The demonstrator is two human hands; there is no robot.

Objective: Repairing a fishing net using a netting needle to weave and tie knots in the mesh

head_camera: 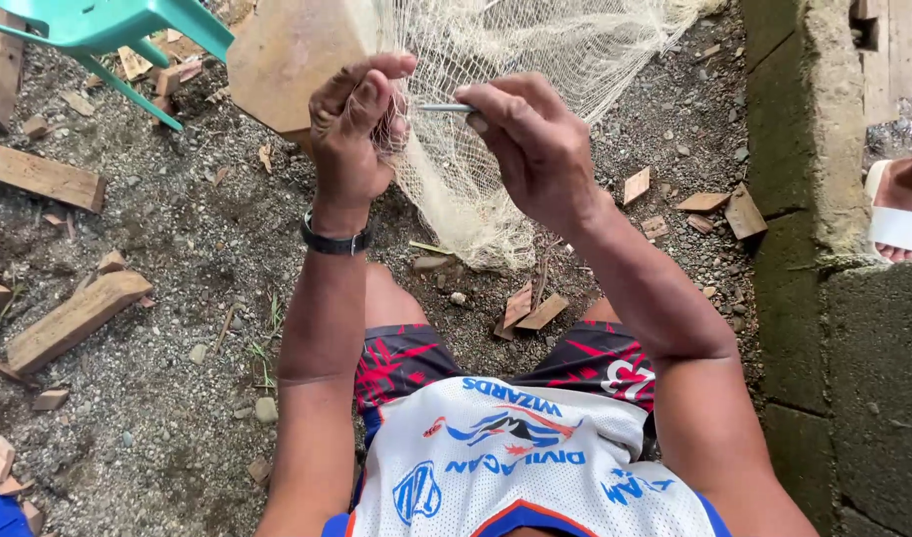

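While left hand [351, 134] bunches net [496, 60] | right hand [530, 139] pinches needle [444, 107], probably.

Pale fine-mesh net [496, 119] hanging bunched, thin metal needle [444, 107] horiz. across it

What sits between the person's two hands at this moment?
In the head view, a thin grey needle-like tool spans the gap between the left hand and the right hand, lying across the pale fishing net that both hands grip.

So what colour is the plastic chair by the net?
Teal-green plastic chair, seen at top left in the head view.
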